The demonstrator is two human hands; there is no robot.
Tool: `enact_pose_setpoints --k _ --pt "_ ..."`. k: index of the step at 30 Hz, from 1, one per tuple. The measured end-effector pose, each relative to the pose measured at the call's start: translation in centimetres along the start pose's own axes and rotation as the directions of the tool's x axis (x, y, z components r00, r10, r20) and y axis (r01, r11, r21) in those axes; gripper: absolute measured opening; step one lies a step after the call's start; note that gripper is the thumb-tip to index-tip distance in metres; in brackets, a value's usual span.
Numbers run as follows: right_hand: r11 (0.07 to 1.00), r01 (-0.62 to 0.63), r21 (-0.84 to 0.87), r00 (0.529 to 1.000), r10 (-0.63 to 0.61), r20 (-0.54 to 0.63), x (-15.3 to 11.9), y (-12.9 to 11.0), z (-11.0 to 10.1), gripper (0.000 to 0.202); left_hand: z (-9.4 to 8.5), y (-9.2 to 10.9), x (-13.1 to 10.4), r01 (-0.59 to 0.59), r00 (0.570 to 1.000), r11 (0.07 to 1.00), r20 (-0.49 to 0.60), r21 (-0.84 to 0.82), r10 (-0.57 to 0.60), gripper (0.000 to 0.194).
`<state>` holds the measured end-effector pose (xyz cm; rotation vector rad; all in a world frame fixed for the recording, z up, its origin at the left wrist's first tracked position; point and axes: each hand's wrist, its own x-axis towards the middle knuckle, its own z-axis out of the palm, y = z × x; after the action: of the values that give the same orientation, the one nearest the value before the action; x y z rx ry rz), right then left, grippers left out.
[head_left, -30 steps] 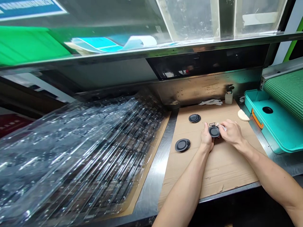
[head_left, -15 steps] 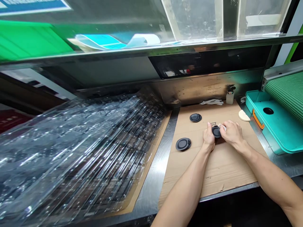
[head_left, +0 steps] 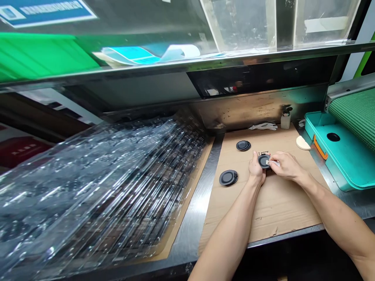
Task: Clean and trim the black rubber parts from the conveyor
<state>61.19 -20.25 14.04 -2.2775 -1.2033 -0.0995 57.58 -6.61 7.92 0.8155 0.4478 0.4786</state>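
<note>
My left hand (head_left: 257, 168) is closed round the edge of a round black disc-shaped part (head_left: 264, 161), thumb along its left side. Between the fingers of my right hand (head_left: 284, 164) is a small white cloth (head_left: 273, 162), its tip lying on the face of the disc. Two small stacks of like black parts rest on the cardboard sheet (head_left: 281, 203) to the left: a far stack (head_left: 243, 146) and a near stack (head_left: 228, 178). The underside of the held disc is hidden.
Clear plastic trays (head_left: 102, 187) are piled at the left. A teal bin (head_left: 348, 156) with one black disc inside stands at the right, beside a green conveyor belt (head_left: 357, 111). A pump bottle (head_left: 285, 119), white gloves (head_left: 263, 126) and a cream pad (head_left: 302, 143) lie behind.
The disc has shifted slightly left and turned its face up more. My right hand has brought the cloth from the disc's upper right edge onto its face.
</note>
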Motion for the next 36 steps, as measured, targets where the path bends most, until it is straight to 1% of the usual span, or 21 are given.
enact_pose_setpoints --k 2,4,6,8,10,12,14,16,18,19,20,21,22,23,25,27,28,30,33,34,36 --pt "0.999 0.043 0.011 0.999 -0.043 0.003 -0.1 -0.7 0.5 0.017 0.0 -0.2 0.2 -0.004 0.999 0.999 -0.034 -0.039 0.003 0.061" --pt "0.995 0.094 0.016 0.996 -0.094 0.001 -0.2 -1.3 1.1 0.016 0.0 -0.3 0.3 -0.007 0.999 0.998 -0.044 -0.065 0.004 0.062" --pt "0.993 0.119 -0.017 0.993 -0.119 -0.018 -0.2 -1.4 1.5 0.015 0.0 -0.2 0.4 0.003 0.999 0.996 -0.051 -0.091 -0.008 0.061" --pt "0.992 0.071 -0.101 0.995 -0.078 -0.069 -0.1 -0.7 1.6 0.019 0.0 0.2 0.3 0.034 0.998 0.993 -0.053 -0.113 -0.04 0.059" --pt "0.985 -0.046 -0.168 0.99 0.022 -0.14 0.1 0.7 1.5 0.024 0.0 0.7 0.1 0.089 0.996 0.99 -0.021 -0.106 -0.092 0.06" --pt "0.977 -0.154 -0.148 0.974 0.124 -0.189 0.3 2.2 1.0 0.027 0.0 1.4 -0.2 0.143 0.99 0.986 0.032 -0.089 -0.141 0.063" --pt "0.979 -0.194 -0.065 0.967 0.18 -0.179 0.4 3.4 0.5 0.027 0.0 2.0 -0.4 0.183 0.982 0.978 0.075 -0.105 -0.175 0.065" --pt "0.983 -0.185 0.003 0.978 0.184 -0.101 0.6 4.1 -0.1 0.029 0.0 2.5 -0.6 0.214 0.975 0.964 0.092 -0.157 -0.201 0.066" --pt "0.985 -0.175 0.002 0.983 0.175 -0.055 0.7 4.7 -0.6 0.035 0.0 2.9 -0.6 0.245 0.969 0.946 0.093 -0.212 -0.23 0.067" --pt "0.981 -0.189 -0.036 0.979 0.186 -0.079 0.7 5.1 -0.8 0.037 0.0 3.0 -0.6 0.259 0.965 0.937 0.091 -0.234 -0.244 0.067" --pt "0.97 -0.225 -0.095 0.967 0.211 -0.141 0.7 5.6 -0.9 0.04 0.0 3.1 -0.6 0.274 0.962 0.929 0.092 -0.249 -0.259 0.067" --pt "0.945 -0.284 -0.164 0.944 0.245 -0.222 0.7 6.1 -0.9 0.041 0.0 3.2 -0.6 0.287 0.958 0.922 0.094 -0.259 -0.272 0.067" --pt "0.906 -0.354 -0.232 0.914 0.282 -0.292 0.7 6.8 -0.9 0.044 0.0 3.2 -0.6 0.299 0.954 0.917 0.096 -0.265 -0.283 0.066" --pt "0.861 -0.417 -0.292 0.89 0.321 -0.325 0.7 7.5 -0.9 0.046 0.0 3.2 -0.7 0.306 0.952 0.914 0.098 -0.265 -0.29 0.066" --pt "0.788 -0.49 -0.372 0.868 0.403 -0.29 0.7 8.8 -0.7 0.047 0.2 3.2 -0.8 0.305 0.952 0.918 0.099 -0.252 -0.289 0.065" --pt "0.762 -0.515 -0.393 0.857 0.461 -0.23 0.8 9.7 -0.6 0.043 0.4 3.1 -1.0 0.286 0.957 0.93 0.11 -0.23 -0.267 0.063" --pt "0.757 -0.53 -0.382 0.848 0.479 -0.227 0.8 10.0 -0.6 0.042 0.4 3.0 -1.0 0.274 0.96 0.935 0.125 -0.223 -0.251 0.061" --pt "0.75 -0.568 -0.339 0.823 0.503 -0.265 1.0 10.4 -0.6 0.043 0.5 2.9 -1.0 0.251 0.962 0.94 0.167 -0.229 -0.216 0.057" --pt "0.739 -0.604 -0.298 0.793 0.524 -0.309 1.3 10.5 -0.7 0.05 0.4 2.8 -1.0 0.247 0.956 0.935 0.222 -0.253 -0.193 0.053" --pt "0.733 -0.611 -0.3 0.789 0.531 -0.308 1.3 10.5 -0.7 0.052 0.3 2.9 -0.9 0.253 0.953 0.932 0.232 -0.258 -0.195 0.053" --pt "0.721 -0.613 -0.322 0.789 0.545 -0.283 1.2 10.5 -0.8 0.049 0.2 3.0 -0.8 0.269 0.948 0.925 0.242 -0.268 -0.205 0.052"
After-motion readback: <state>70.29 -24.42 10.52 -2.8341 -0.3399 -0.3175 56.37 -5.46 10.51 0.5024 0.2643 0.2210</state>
